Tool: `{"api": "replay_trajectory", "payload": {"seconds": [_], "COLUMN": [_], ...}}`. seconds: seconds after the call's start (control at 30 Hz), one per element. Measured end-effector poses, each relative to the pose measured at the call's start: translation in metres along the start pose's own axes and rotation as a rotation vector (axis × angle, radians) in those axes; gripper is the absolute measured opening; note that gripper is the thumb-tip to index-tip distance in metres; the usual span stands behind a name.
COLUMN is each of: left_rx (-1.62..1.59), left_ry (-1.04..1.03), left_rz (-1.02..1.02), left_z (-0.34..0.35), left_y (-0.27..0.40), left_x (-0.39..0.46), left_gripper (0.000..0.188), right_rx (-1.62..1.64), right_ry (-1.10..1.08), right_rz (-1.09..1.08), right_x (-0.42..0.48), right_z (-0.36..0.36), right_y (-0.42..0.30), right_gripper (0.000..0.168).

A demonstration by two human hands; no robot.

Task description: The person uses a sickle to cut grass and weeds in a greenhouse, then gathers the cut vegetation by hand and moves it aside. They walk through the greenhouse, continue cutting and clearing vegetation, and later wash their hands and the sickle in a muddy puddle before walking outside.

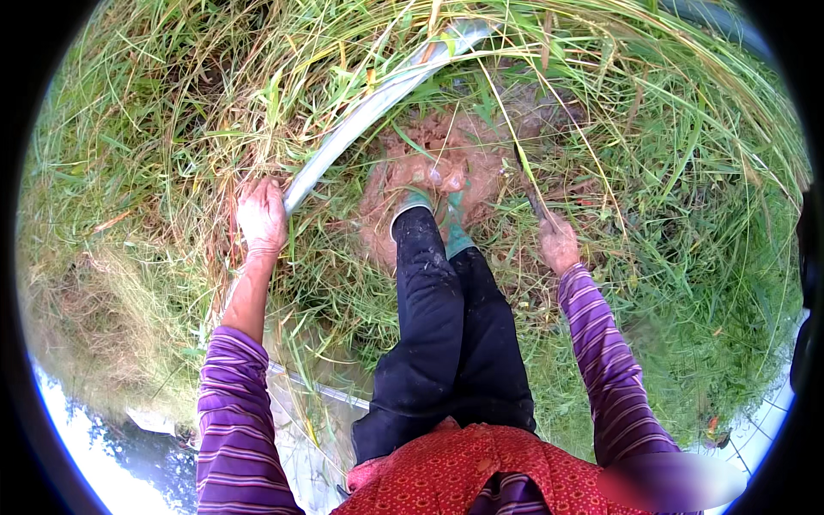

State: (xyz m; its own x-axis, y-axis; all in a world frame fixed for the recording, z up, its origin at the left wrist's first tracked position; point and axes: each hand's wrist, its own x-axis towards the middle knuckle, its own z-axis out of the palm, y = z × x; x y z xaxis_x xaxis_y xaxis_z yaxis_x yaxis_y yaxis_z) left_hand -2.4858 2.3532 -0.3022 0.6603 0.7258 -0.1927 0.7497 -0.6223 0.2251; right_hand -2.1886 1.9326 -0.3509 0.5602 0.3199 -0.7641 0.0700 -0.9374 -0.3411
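Note:
My left hand (262,212) is closed at the lower end of a long pale plastic sheet strip (360,116), with dry grass stems bunched against the fingers; which of these it grips is hard to tell. The strip runs up and to the right through tall grass (257,122). On the right, my right hand (557,241) grips a dark, thin handle (533,194) that points up and away from me. Its far end is hidden among the blades, so the kind of tool cannot be told.
Both my feet, in green rubber boots (456,225), stand in muddy brown water (412,161). Thick grass surrounds them. Another plastic sheet (309,444) lies by standing water at lower left. A bluish curved thing (721,26) shows at the upper right, and a pale gridded surface (759,425) at the lower right.

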Motion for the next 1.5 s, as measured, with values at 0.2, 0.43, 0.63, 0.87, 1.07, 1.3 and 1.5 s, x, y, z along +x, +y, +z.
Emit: {"api": "replay_trajectory", "payload": {"seconds": [0.2, 0.43, 0.63, 0.87, 1.07, 1.3, 1.5], "left_rx": [0.177, 0.154, 0.105, -0.004, -0.130, -0.090, -0.064], "left_ry": [-0.032, 0.017, 0.032, 0.190, 0.102, 0.151, 0.214], "left_rz": [-0.037, -0.049, -0.008, -0.005, -0.123, -0.128, -0.082], "left_z": [0.018, 0.021, 0.033, 0.018, -0.009, -0.008, -0.004], "left_y": [-0.009, -0.014, -0.025, -0.001, 0.011, 0.008, 0.009], "left_x": [-0.005, -0.009, -0.007, -0.007, 0.001, -0.006, -0.005], "left_gripper": [0.029, 0.023, 0.021, 0.020, 0.020, 0.019, 0.020], "right_rx": [0.061, 0.249, -0.474, -1.033, -1.274, -1.074, -1.343], "right_ry": [-0.105, -0.207, -0.162, -0.295, -0.400, -0.497, -0.776], "right_rz": [-0.062, 0.160, -0.311, -0.408, -0.661, -0.749, -0.984], "right_x": [-0.058, -0.068, -0.022, 0.060, 0.108, 0.088, 0.118], "right_z": [-0.008, -0.054, -0.057, -0.020, 0.074, 0.128, 0.123], "right_y": [0.000, -0.087, -0.080, -0.157, -0.185, -0.167, -0.207], "right_gripper": [0.034, 0.034, 0.033, 0.036, 0.022, 0.019, 0.024]}}
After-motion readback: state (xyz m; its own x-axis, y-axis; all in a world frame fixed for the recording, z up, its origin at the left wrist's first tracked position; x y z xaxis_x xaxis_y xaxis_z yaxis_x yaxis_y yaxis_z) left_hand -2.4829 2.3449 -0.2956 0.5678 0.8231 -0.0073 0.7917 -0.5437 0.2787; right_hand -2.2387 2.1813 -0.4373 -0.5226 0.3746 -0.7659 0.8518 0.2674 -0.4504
